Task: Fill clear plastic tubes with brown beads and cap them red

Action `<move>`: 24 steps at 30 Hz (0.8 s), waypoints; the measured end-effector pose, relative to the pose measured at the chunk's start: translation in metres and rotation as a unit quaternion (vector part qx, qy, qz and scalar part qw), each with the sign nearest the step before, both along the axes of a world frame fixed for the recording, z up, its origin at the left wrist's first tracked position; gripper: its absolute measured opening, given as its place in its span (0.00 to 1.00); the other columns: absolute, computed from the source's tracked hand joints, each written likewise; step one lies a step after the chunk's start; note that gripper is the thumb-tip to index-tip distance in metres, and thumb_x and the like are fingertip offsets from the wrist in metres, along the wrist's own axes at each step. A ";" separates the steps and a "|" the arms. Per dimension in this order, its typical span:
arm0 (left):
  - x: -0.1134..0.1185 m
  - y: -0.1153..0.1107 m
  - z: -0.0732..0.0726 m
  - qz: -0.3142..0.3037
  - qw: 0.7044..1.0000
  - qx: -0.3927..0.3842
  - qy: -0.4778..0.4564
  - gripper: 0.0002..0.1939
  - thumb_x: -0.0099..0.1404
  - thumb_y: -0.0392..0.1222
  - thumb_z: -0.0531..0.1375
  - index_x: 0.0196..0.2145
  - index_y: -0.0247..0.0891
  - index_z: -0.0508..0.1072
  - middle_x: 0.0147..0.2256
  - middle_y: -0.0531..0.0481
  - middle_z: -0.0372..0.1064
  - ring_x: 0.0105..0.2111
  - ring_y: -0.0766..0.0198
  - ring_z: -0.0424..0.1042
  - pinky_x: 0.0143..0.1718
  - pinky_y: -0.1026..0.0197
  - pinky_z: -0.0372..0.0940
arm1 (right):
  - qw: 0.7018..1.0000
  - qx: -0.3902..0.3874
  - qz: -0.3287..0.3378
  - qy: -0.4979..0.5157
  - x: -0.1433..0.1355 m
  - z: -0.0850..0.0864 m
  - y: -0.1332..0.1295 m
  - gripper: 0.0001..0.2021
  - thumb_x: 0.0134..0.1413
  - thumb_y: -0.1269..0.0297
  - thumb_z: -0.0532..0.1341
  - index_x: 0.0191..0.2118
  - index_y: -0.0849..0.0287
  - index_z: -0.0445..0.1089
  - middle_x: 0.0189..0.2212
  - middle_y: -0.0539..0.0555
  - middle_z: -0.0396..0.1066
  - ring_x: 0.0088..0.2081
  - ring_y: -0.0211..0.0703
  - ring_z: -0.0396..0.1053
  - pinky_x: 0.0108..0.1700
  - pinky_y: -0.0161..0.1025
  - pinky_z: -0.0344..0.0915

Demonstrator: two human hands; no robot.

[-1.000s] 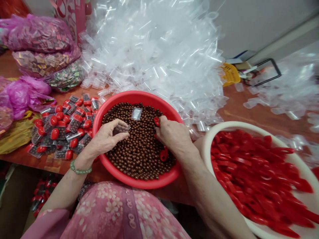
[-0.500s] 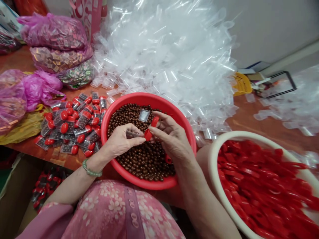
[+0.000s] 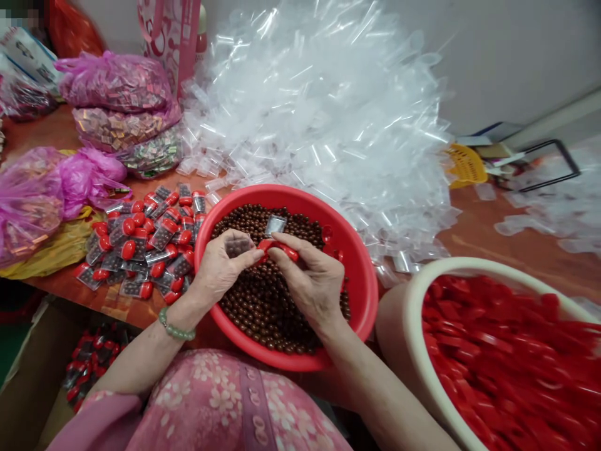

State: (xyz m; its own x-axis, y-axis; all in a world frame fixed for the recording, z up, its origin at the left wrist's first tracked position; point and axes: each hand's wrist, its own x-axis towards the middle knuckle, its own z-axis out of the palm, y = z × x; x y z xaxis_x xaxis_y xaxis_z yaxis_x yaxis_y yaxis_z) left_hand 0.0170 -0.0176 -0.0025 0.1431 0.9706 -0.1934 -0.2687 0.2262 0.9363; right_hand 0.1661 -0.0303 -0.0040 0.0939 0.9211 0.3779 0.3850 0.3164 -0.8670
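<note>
Over a red basin (image 3: 369,300) of small brown balls (image 3: 256,313), my two hands meet. My left hand (image 3: 216,269) is closed on a small clear plastic container (image 3: 239,246) with dark balls inside. Closed too, my right hand (image 3: 312,275) grips a red cap (image 3: 288,252) between thumb and fingers. Its red plastic joins or touches the container's mouth; the exact fit is partly hidden by the fingertips. A clear empty-looking container (image 3: 275,223) lies on the balls behind the hands. Some red pieces (image 3: 327,234) rest at the basin's right inner side.
A white tub (image 3: 434,275) of red parts stands at right. Left of the basin lies a pile of filled, red-capped containers (image 3: 141,244). Clear containers (image 3: 319,113) are heaped behind. Pink bags (image 3: 115,81) sit at back left, and an open cardboard box (image 3: 35,357) is below the table edge.
My right hand has turned and moved in toward the left, its red cap now lying flatter by the container. Red pieces at the basin's right side have come into sight. The view has shifted slightly.
</note>
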 end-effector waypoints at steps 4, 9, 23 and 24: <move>-0.003 0.002 -0.002 0.022 1.000 0.000 -0.005 0.14 0.52 0.41 0.68 0.33 0.35 0.68 0.29 0.56 0.64 0.29 0.72 0.63 0.34 0.66 0.59 | 0.993 0.042 0.057 -0.095 -0.001 -0.005 -0.007 0.17 0.60 0.64 0.59 0.54 0.57 0.72 0.47 0.57 0.77 0.46 0.46 0.76 0.49 0.43 0.72; -0.003 0.000 0.001 0.005 1.000 0.000 -0.011 0.08 0.58 0.37 0.63 0.35 0.34 0.68 0.32 0.54 0.66 0.33 0.71 0.65 0.41 0.65 0.60 | 0.997 -0.004 0.058 -0.057 -0.005 -0.006 -0.004 0.14 0.58 0.66 0.61 0.49 0.56 0.74 0.44 0.55 0.78 0.44 0.44 0.76 0.49 0.43 0.72; -0.006 -0.001 0.002 -0.005 1.000 -0.007 -0.013 0.11 0.56 0.29 0.61 0.37 0.36 0.67 0.33 0.55 0.64 0.35 0.70 0.66 0.44 0.64 0.62 | 0.992 0.029 -0.005 -0.120 -0.019 -0.009 0.003 0.08 0.56 0.65 0.61 0.42 0.57 0.70 0.34 0.54 0.76 0.34 0.42 0.75 0.39 0.41 0.72; -0.007 0.000 0.002 -0.012 0.999 -0.018 -0.048 0.11 0.56 0.30 0.62 0.37 0.36 0.67 0.33 0.55 0.65 0.35 0.70 0.67 0.45 0.64 0.62 | 0.996 0.005 0.009 -0.090 -0.016 -0.007 0.005 0.08 0.56 0.64 0.61 0.42 0.57 0.70 0.34 0.53 0.76 0.33 0.41 0.74 0.38 0.40 0.72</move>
State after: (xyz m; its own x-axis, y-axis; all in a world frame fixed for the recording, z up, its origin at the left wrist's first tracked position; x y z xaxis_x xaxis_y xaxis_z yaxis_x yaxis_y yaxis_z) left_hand 0.0102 -0.0178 -0.0008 0.1851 0.9594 -0.2127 -0.3505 0.2667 0.8978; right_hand 0.1501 -0.0252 -0.0109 0.0077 0.9181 0.3962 0.5282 0.3327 -0.7812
